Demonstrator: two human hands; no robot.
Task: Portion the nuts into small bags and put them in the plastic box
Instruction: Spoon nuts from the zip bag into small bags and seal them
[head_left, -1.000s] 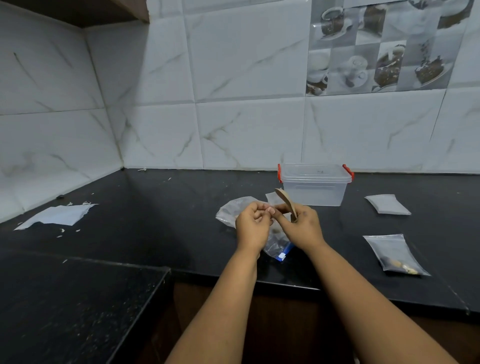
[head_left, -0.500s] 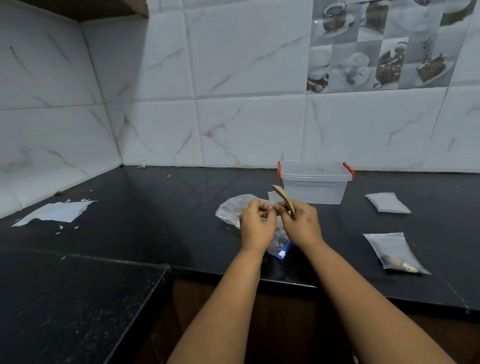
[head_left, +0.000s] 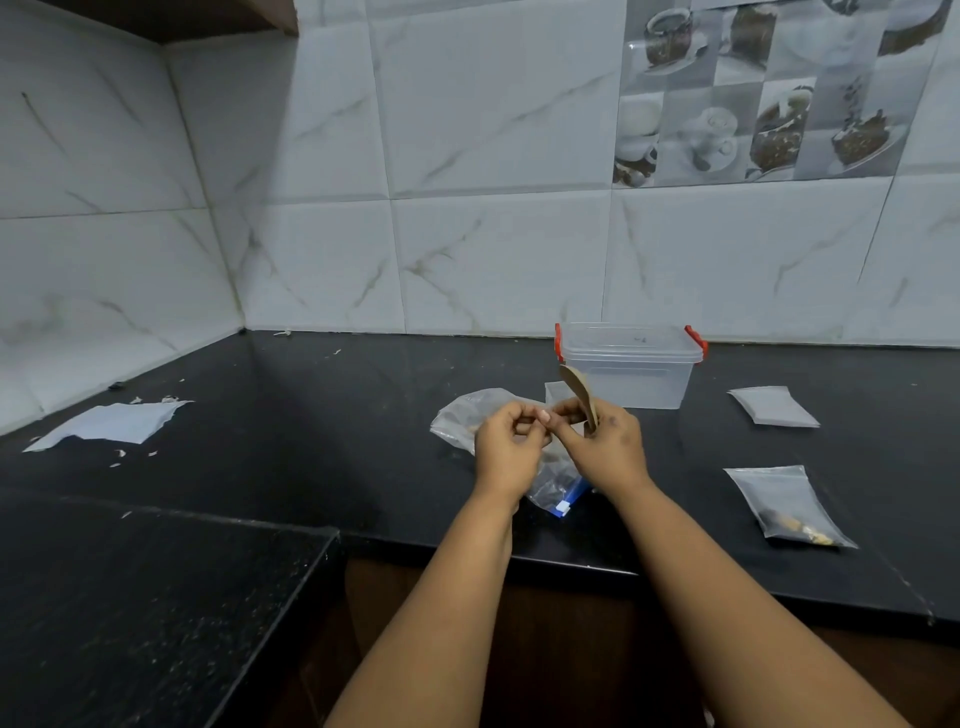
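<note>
Both hands pinch the small clear zip bag (head_left: 553, 480) above the black bench (head_left: 311, 415), right hand (head_left: 605, 447) also gripping a wooden spoon (head_left: 579, 392), left hand (head_left: 506, 447) fumbling; a slipped seal could spill nuts short of the lidded clear plastic box (head_left: 631, 371).

The two hands (head_left: 558, 447) have moved a tiny bit up in the middle of the frame, and the wooden spoon (head_left: 581, 396) has gone up with them

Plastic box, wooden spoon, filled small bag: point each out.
plastic box (head_left: 631, 382), head view, front wall.
wooden spoon (head_left: 574, 383), head view, bowl above the right hand.
filled small bag (head_left: 784, 501), head view, middle of the bag lying at right.
</note>
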